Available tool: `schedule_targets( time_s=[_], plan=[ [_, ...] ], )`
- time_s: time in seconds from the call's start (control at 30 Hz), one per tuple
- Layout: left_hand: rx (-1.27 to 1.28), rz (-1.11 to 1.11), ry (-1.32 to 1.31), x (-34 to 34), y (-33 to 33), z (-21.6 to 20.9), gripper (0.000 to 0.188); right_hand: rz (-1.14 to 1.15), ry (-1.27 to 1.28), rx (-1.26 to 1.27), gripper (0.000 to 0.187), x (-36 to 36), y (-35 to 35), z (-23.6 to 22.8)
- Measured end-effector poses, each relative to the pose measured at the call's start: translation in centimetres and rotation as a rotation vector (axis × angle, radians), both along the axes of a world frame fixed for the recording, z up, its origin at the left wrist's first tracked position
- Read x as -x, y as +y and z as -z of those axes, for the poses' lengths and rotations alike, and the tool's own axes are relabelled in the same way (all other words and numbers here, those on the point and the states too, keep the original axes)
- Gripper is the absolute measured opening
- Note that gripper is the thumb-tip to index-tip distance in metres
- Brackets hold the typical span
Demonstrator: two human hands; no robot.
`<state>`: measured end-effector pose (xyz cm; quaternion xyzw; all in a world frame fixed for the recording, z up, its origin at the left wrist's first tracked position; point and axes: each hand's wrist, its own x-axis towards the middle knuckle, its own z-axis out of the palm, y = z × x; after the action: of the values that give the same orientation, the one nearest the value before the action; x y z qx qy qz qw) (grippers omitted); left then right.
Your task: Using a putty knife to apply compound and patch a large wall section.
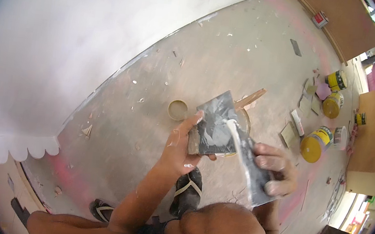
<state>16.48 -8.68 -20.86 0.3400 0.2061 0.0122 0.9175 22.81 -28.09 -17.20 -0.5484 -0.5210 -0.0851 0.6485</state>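
My left hand (pixel 179 139) grips a flat grey putty board (pixel 213 132) by its near left edge, thumb on top; pale smears cover its face. In my right hand (pixel 279 170) is a dark flat putty spreader (pixel 250 160), tilted, with white paste along its edge. The spreader's far tip meets or overlaps the board's right side. Below the board, a round tub (pixel 246 119) is mostly hidden, and a wooden stick (pixel 251 98) juts out beyond it. A shallow round lid (pixel 178 112) lies on the floor left of the board.
A white wall (pixel 76 33) with a scalloped lower edge (pixel 19 150) runs along the left. Yellow-labelled tubs (pixel 316 144), a white tube (pixel 298 122) and flat scraps (pixel 290 135) lie to the right. A brown panel (pixel 340 19) stands far right. My sandalled foot (pixel 188 189) is below my hands.
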Motion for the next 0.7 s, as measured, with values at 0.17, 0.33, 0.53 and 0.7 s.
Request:
schedule_targets(
  time_s=[0.17,0.33,0.53,0.7],
  plan=[
    [0.154,-0.009,-0.132,0.0,-0.6,-1.5,0.041,0.166,0.120,0.191,0.024,1.6,0.2,-0.1],
    [-0.116,0.033,-0.125,0.1,0.2,-2.2,0.039,0.357,-0.114,0.336,0.034,-0.5,-0.1,-0.3],
    [-0.067,0.026,-0.257,0.3,1.5,3.5,0.036,0.752,-0.384,0.634,0.031,-3.3,-0.2,-2.8],
    [0.207,-0.110,-0.598,0.1,3.2,0.4,0.044,0.624,0.571,-0.114,0.027,-2.6,1.2,-0.7]
  ],
)
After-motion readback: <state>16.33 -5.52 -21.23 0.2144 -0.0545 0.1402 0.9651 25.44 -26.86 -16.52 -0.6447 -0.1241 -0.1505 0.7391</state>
